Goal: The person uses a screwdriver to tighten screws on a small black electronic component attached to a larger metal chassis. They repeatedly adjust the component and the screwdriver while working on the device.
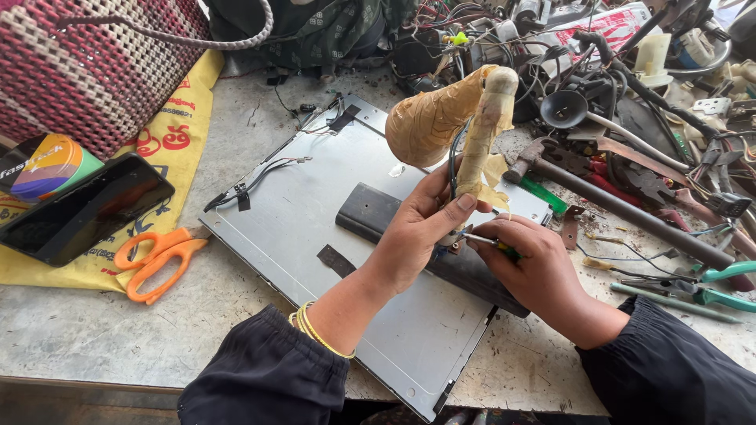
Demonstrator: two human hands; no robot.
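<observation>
The left hand is wrapped around the lower end of a tan, tape-wrapped tool with a bulbous head and a long handle, thumb pressed against the handle, holding it upright over the workbench. The right hand pinches a thin screwdriver with a green handle between thumb and fingers, its metal tip set against the base of the taped tool, just beside the left thumb. Both hands hover above a flat grey metal panel with a dark rectangular bar lying on it. Orange-handled scissors lie to the left on a yellow printed cloth, near a black phone. A hammer with a dark rod handle and teal-handled pliers lie to the right among tangled wires.
</observation>
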